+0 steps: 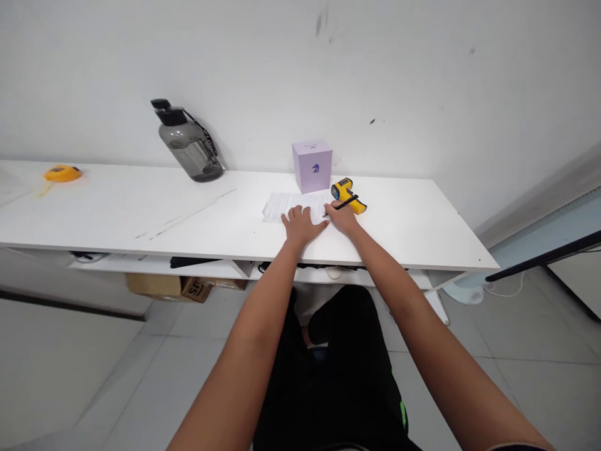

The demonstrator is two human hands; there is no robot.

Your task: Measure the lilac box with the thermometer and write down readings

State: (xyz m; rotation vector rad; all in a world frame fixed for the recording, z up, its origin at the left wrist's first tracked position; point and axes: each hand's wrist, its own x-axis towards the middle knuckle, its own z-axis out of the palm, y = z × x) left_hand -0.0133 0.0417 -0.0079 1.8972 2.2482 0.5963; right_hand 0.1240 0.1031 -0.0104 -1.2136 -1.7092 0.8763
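A sheet of paper (277, 205) with faint lines lies on the white desk (225, 213). My left hand (300, 227) rests flat on its lower part with the fingers spread. In my right hand (342, 219) is a black pen (348, 202), its tip down at the right part of the paper. Just behind that hand, a yellow and black infrared thermometer (344, 186) lies on its side, its handle partly behind the pen. A light purple box (313, 168) with a dark logo stands at the paper's far edge.
A grey water bottle (190, 145) with a black lid stands near the wall. A yellow tape measure (62, 173) is at the far left. Below the desktop are a shelf (211, 269) and a cardboard box (154, 285). A black bar (544, 257) juts in from the right.
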